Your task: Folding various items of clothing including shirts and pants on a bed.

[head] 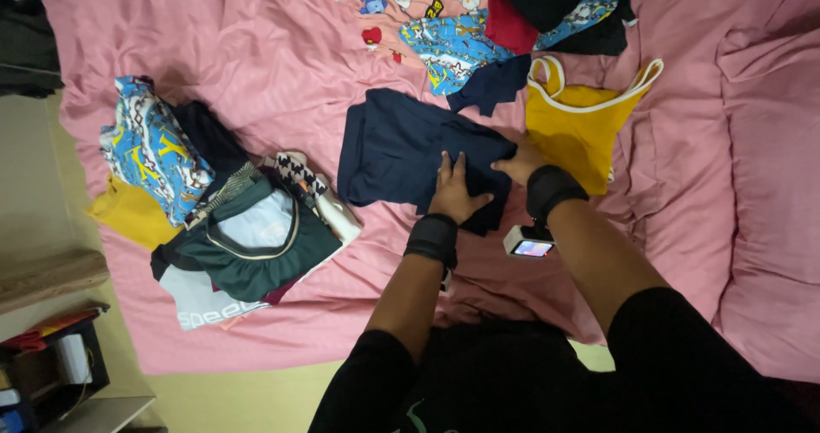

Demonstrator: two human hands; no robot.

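A dark navy garment (400, 147) lies partly folded on the pink bedsheet (273, 66) in front of me. My left hand (453, 190) presses flat on its near right part, fingers spread. My right hand (518, 165) rests on the garment's right edge, fingers curled at the cloth; whether it grips the fabric I cannot tell. Both wrists wear black bands, and a small device with a lit screen (530, 245) hangs at my right wrist.
A yellow tank top (576, 121) lies just right of the navy garment. Unfolded clothes (512, 14) are heaped at the top. A stack of folded clothes (222, 211) sits at left. The floor and a small shelf (60, 365) are at lower left.
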